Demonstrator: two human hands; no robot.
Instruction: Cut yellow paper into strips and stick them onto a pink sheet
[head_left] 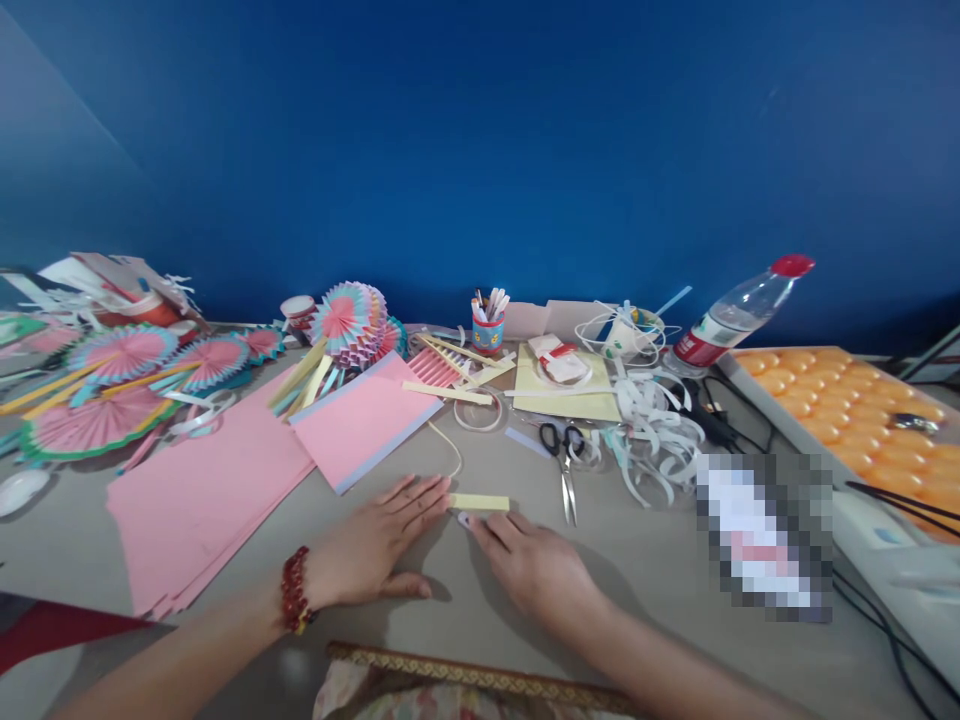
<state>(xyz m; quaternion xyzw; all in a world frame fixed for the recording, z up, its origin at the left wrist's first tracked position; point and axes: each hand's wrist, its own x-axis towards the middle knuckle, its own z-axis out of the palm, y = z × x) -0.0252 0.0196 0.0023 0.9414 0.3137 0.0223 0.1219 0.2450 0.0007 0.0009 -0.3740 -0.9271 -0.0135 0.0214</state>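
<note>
A short pale yellow paper strip (480,502) lies on the grey table in front of me. My left hand (386,540) rests flat with its fingers stretched out, their tips touching the strip's left end. From the right, my right hand (536,570) reaches in with bent fingers closed against the strip's near edge. A small whitish bit shows at its leading fingertip; I cannot tell whether it is a nail or a separate piece. Black-handled scissors (567,470) lie just beyond my right hand. A thin pale cord (454,448) curves behind the strip.
Pink paper sheets (214,490) and a pink card (367,415) lie left, near folded paper fans (124,355). Behind are a pen cup (488,333) and a roll of tape (478,410). White ribbon curls (656,430), a bottle (739,315) and an orange bumpy pad (847,410) stand right.
</note>
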